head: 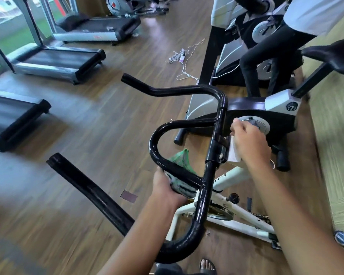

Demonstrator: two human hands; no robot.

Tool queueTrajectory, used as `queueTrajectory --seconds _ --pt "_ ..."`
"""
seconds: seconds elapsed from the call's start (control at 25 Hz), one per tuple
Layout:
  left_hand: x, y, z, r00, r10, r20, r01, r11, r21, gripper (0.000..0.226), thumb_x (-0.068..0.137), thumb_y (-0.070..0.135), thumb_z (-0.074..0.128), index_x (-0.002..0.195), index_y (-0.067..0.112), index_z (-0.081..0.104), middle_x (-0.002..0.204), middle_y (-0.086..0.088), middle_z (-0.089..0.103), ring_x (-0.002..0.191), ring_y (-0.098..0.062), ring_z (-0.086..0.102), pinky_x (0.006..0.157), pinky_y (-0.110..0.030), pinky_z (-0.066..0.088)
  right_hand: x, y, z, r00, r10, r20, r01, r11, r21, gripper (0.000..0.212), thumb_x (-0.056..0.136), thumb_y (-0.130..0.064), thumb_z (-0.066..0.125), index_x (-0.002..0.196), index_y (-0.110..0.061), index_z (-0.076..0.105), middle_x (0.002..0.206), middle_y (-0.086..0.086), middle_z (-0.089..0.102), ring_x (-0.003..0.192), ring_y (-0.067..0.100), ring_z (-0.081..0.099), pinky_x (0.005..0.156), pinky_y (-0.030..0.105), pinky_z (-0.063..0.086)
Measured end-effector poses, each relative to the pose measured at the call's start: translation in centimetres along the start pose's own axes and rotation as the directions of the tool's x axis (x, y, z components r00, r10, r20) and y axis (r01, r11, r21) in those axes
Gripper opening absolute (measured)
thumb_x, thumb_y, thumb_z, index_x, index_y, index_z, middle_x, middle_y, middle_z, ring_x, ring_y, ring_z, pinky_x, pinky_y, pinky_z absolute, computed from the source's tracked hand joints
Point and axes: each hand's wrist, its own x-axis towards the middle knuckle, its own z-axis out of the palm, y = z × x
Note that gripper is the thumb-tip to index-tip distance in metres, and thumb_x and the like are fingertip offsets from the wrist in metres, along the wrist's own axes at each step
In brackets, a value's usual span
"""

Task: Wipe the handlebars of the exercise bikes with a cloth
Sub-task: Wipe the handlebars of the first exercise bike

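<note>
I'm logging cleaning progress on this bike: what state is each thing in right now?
handlebars: black, glossy.
cloth: wrapped round the handlebars' inner loop.
left hand: grips the cloth against the handlebars.
right hand: fingers curled over the white box.
white box: beside the handlebars, held.
power strip: lying on the floor, cables tangled.

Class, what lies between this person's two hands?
In the head view, the black handlebar stem runs between the left hand, gripping the green cloth, and the right hand, holding the white box.
</note>
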Motion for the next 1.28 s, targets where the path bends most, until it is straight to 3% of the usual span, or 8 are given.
queueTrajectory --seconds 0.2,0.44,0.6,0.72,0.84,1.04,1.12,1.28 --pt "-1.5 4.5 -1.7 0.94 0.339 -0.03 -0.335 0.937 0.1 0.04 0.097 0.041 0.054 0.1 0.006 0.072 0.082 -0.008 0.072 0.072 -0.023 0.067 0.065 -0.037 0.05 -3.7 -4.9 0.9 0.915 -0.336 -0.225 0.368 0.923 0.118 0.018 0.098 -0.029 0.051 0.105 -0.019 0.065 0.109 -0.006 0.052 0.107 0.02 0.053 0.096 0.041 0.043" --pt "-4.4 12.8 -3.3 0.74 0.67 0.052 -0.629 0.663 0.407 0.026 0.093 0.013 0.062 0.12 0.015 0.06 0.099 -0.008 0.071 0.078 -0.02 0.064 0.055 -0.028 0.046 -11.5 -14.0 7.6 0.834 -0.532 0.147 0.452 0.811 0.373 0.015 0.095 -0.024 0.061 0.108 -0.027 0.068 0.109 -0.009 0.062 0.099 0.005 0.059 0.094 0.032 0.048" --pt "-7.1 21.0 -3.6 0.711 0.65 0.266 -0.692 0.58 0.43 0.03 0.087 0.003 0.067 0.116 0.004 0.061 0.093 -0.015 0.07 0.073 -0.026 0.062 0.063 -0.036 0.047 -14.0 -20.5 12.4 0.739 -0.651 0.176 0.526 0.719 0.454 0.029 0.097 -0.033 0.056 0.126 -0.038 0.06 0.121 -0.016 0.055 0.117 0.003 0.053 0.102 0.028 0.043" --pt "-8.9 27.7 -3.8 0.793 0.491 0.36 -0.599 0.737 0.315 0.029 0.096 0.014 0.057 0.122 0.002 0.06 0.103 -0.018 0.069 0.066 -0.023 0.067 0.058 -0.03 0.052 -14.5 -24.4 14.7 0.79 -0.578 0.204 0.423 0.755 0.501 0.023 0.101 -0.042 0.049 0.101 -0.035 0.071 0.109 -0.007 0.06 0.107 0.002 0.058 0.097 0.027 0.043" --pt "-9.2 34.1 -4.7 0.805 0.468 0.366 -0.588 0.711 0.384 0.031 0.096 0.016 0.056 0.124 0.003 0.058 0.1 -0.016 0.07 0.063 -0.027 0.066 0.046 -0.027 0.05 -14.7 -28.4 17.6 0.833 -0.537 0.133 0.459 0.805 0.376 0.03 0.098 -0.046 0.053 0.082 -0.026 0.068 0.099 -0.002 0.056 0.099 0.01 0.058 0.085 0.02 0.04" --pt "-8.3 39.6 -5.5 0.797 0.467 0.384 -0.592 0.731 0.34 0.031 0.094 0.003 0.056 0.124 -0.006 0.057 0.096 -0.019 0.069 0.071 -0.026 0.067 0.061 -0.039 0.058 -14.9 -34.9 20.8 0.746 -0.636 0.197 0.611 0.771 0.179 0.018 0.092 -0.03 0.066 0.11 -0.028 0.066 0.106 -0.013 0.061 0.091 0.001 0.058 0.08 0.008 0.039" --pt "-7.3 41.0 -5.5 0.78 0.481 0.4 -0.611 0.726 0.317 0.025 0.094 0.0 0.056 0.118 -0.005 0.061 0.092 -0.016 0.069 0.069 -0.024 0.067 0.064 -0.038 0.056 -13.8 -36.2 23.0 0.773 -0.551 0.315 0.54 0.832 0.129 0.021 0.093 -0.032 0.064 0.113 -0.024 0.065 0.105 -0.01 0.065 0.093 0.006 0.061 0.082 0.015 0.044" --pt "-4.6 43.5 -4.4 0.751 0.533 0.39 -0.659 0.646 0.386 0.008 0.09 0.0 0.063 0.091 0.007 0.067 0.075 -0.006 0.067 0.05 -0.006 0.063 0.046 -0.019 0.051 -10.5 -38.6 27.0 0.854 -0.302 0.423 0.087 0.886 0.456 0.023 0.093 -0.024 0.067 0.112 -0.019 0.056 0.104 0.002 0.064 0.089 0.013 0.063 0.084 0.033 0.052"
